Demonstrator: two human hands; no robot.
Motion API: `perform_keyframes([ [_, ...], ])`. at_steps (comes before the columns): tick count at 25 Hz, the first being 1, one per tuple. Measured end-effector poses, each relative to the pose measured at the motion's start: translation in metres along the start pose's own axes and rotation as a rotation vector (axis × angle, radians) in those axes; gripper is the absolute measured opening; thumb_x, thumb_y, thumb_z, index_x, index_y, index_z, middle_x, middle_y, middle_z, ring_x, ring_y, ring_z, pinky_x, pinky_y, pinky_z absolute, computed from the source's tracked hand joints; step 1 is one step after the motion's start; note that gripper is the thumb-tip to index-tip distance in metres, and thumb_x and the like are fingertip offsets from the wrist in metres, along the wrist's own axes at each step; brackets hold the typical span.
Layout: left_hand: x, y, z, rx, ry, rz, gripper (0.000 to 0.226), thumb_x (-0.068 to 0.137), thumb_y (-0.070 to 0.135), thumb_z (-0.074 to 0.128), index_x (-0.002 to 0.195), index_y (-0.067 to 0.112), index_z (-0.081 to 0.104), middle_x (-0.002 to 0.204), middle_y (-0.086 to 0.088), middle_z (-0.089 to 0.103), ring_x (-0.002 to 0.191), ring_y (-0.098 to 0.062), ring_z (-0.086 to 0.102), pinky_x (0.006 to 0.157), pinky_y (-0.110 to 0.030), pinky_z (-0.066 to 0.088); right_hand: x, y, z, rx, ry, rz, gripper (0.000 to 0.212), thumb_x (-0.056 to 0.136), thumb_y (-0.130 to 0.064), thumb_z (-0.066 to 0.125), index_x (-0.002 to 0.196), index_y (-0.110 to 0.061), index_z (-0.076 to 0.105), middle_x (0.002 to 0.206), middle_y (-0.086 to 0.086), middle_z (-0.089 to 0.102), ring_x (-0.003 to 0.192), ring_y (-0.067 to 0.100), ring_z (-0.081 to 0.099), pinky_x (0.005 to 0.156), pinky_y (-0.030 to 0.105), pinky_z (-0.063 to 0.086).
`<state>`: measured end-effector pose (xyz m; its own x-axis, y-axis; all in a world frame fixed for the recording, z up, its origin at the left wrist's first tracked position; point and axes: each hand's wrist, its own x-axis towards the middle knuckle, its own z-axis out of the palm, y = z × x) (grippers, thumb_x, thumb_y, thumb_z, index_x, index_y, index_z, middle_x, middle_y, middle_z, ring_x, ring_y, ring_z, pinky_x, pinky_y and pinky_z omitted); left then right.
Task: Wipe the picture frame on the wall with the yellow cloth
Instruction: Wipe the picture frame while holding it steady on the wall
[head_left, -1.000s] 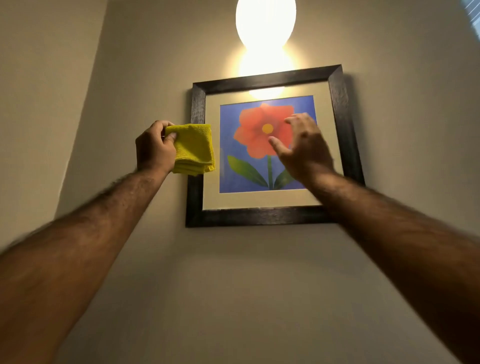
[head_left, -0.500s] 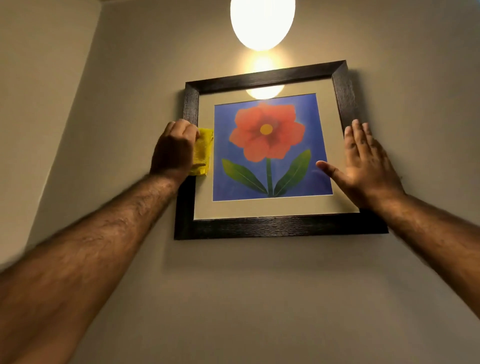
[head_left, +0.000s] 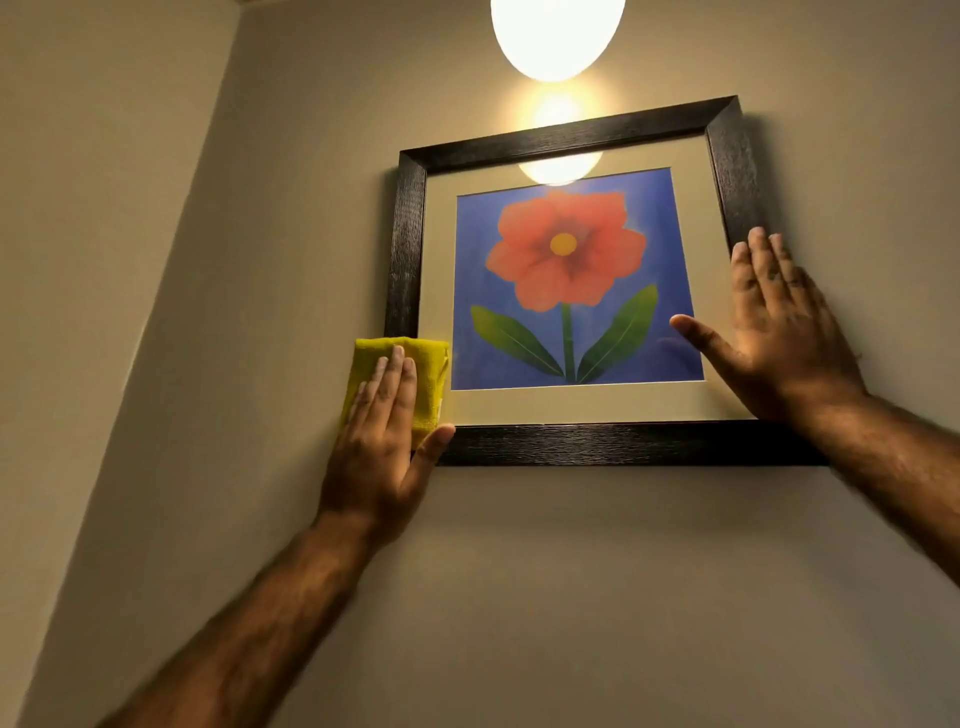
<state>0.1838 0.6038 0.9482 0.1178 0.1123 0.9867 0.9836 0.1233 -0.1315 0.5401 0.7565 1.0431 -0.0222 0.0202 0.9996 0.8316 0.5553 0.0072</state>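
Two hands are up on the wall (head_left: 571, 597) in my head view, the only view I have. My left hand (head_left: 382, 441) lies flat on the yellow cloth (head_left: 423, 374), fingers (head_left: 397, 374) straight and pressed together, thumb angled out to the right so its tip touches the bottom rail near the lower-left corner. The cloth is folded into a small pad and covers the lower-left part of the picture frame (head_left: 597, 444), hiding the foot of the left rail and lapping a little onto the pale mat. My right hand (head_left: 779, 332) is flat and open against the frame's right side, its fingers close together and pointing up along the right rail, the thumb spread wide to the left over the glass at the edge of the flower print (head_left: 566, 260). It grips nothing. The dark wooden frame hangs on the wall, slightly tilted from my angle. A round lamp (head_left: 558, 36) glows above it, mirrored in the top of the glass.
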Motion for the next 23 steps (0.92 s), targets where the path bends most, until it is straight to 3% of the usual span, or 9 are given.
perform_keyframes([
  [3, 0.024, -0.006, -0.003, 0.02, -0.011, 0.007, 0.087, 0.096, 0.07, 0.012, 0.159, 0.01, 0.012, 0.17, -0.005, 0.008, 0.158, -0.017, 0.005, 0.128, -0.035, 0.008, 0.0, 0.0, 0.0, 0.002, 0.007, -0.002, 0.107, 0.088, -0.082, 0.021, 0.162, -0.007, 0.006, 0.173, 0.009, -0.001, 0.161, 0.021, 0.0, 0.13, 0.041, 0.007],
  [6, 0.103, -0.011, -0.011, 0.016, -0.008, -0.056, 0.096, 0.09, 0.076, 0.007, 0.16, 0.01, 0.009, 0.17, -0.007, 0.006, 0.158, -0.02, 0.005, 0.128, -0.037, 0.007, 0.0, 0.001, 0.002, -0.009, 0.017, 0.006, 0.107, 0.088, -0.083, 0.019, 0.163, -0.008, 0.005, 0.173, 0.008, -0.002, 0.161, 0.021, 0.0, 0.13, 0.042, 0.009],
  [11, 0.197, -0.023, -0.022, -0.015, -0.065, -0.123, 0.089, 0.094, 0.07, 0.017, 0.16, 0.012, 0.005, 0.17, -0.005, 0.002, 0.158, -0.021, 0.002, 0.128, -0.039, 0.005, 0.0, 0.001, 0.003, -0.016, 0.029, 0.005, 0.106, 0.088, -0.083, 0.018, 0.163, -0.008, 0.005, 0.173, 0.007, -0.002, 0.161, 0.02, -0.001, 0.13, 0.042, 0.009],
  [17, 0.11, -0.023, -0.011, -0.033, -0.027, -0.075, 0.098, 0.087, 0.079, 0.004, 0.16, 0.014, 0.003, 0.17, -0.003, -0.001, 0.158, -0.018, 0.001, 0.128, -0.037, 0.008, 0.0, 0.0, 0.003, -0.006, 0.025, 0.003, 0.105, 0.089, -0.082, 0.02, 0.163, -0.008, 0.005, 0.173, 0.008, -0.002, 0.161, 0.021, 0.0, 0.13, 0.043, 0.009],
  [23, 0.015, -0.006, -0.009, 0.057, -0.069, -0.068, 0.094, 0.09, 0.077, 0.008, 0.16, 0.014, 0.005, 0.17, -0.002, 0.0, 0.157, -0.017, 0.002, 0.126, -0.033, 0.009, 0.0, 0.0, 0.003, 0.009, 0.025, 0.003, 0.105, 0.089, -0.082, 0.018, 0.163, -0.008, 0.005, 0.173, 0.007, -0.003, 0.161, 0.021, -0.001, 0.13, 0.042, 0.009],
])
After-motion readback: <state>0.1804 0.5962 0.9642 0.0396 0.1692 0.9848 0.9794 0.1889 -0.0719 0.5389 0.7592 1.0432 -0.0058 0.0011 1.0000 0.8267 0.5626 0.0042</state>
